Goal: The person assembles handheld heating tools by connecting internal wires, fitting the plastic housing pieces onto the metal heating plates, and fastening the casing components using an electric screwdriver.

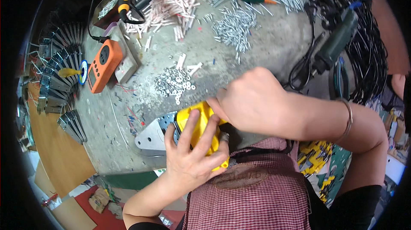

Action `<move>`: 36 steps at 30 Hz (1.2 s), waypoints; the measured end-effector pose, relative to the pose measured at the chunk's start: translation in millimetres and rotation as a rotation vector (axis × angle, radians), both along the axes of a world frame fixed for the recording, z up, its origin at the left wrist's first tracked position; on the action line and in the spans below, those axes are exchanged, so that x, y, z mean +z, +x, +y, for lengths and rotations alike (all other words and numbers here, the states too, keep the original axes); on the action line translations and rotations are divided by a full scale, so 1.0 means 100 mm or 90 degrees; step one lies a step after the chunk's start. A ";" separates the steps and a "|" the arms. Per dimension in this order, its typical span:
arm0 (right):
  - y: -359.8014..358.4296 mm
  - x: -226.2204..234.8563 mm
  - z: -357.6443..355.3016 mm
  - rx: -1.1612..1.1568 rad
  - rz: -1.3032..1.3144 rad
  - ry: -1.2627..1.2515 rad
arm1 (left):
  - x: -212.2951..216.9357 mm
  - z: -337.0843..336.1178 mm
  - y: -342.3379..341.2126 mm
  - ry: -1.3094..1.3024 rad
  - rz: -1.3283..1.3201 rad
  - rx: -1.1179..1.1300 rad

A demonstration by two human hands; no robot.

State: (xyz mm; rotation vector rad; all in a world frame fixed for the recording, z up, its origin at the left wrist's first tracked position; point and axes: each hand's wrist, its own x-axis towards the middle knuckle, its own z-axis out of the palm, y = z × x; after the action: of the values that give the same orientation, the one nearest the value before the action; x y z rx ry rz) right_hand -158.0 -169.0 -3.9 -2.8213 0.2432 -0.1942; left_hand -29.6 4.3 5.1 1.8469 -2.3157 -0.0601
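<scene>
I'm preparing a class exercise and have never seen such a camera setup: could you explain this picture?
There is no machine: a person works with bare hands. One wide fisheye camera on their head looks down, so straight edges curve. The left hand spreads over a yellow part, holding it. The right hand is curled at its far end; anything it grips is hidden. On the grey tabletop lie heaps of silver screws, small rings and thin white pieces, plus an orange device.

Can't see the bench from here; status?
Left hand spread over yellow housing; right hand curled at its far end, grip hidden; ring pile beyond, clear.
</scene>
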 end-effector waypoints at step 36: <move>0.42 0.34 -0.43 0.059 -0.038 0.349 | -0.19 0.09 -0.07 -0.108 0.083 0.062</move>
State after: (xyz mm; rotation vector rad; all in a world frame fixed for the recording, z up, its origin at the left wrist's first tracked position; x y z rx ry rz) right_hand -115.6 -212.4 30.1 -2.2736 0.1273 -0.1608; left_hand -36.6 13.5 -13.8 1.8111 -2.0730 0.0276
